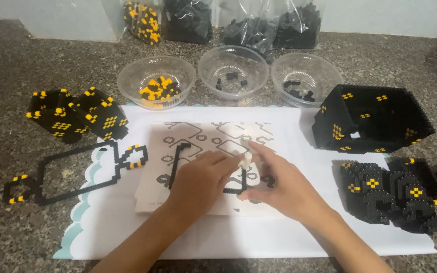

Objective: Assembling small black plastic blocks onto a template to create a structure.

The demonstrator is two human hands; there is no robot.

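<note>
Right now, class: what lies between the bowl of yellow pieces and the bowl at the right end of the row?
In the head view, a third clear bowl holding a few black pieces lies between them.

- A thin black brick outline [178, 162] lies flat at the centre of the frame, one slim upright strip on its left with a short hook at the top, a second strip [234, 190] running along the bottom between the two hands.
- It rests on a pale pattern sheet [213, 134] printed with hexagon-like line shapes, lying flat just above centre.
- Much of the outline is hidden under the hands; its full shape cannot be told.
</note>
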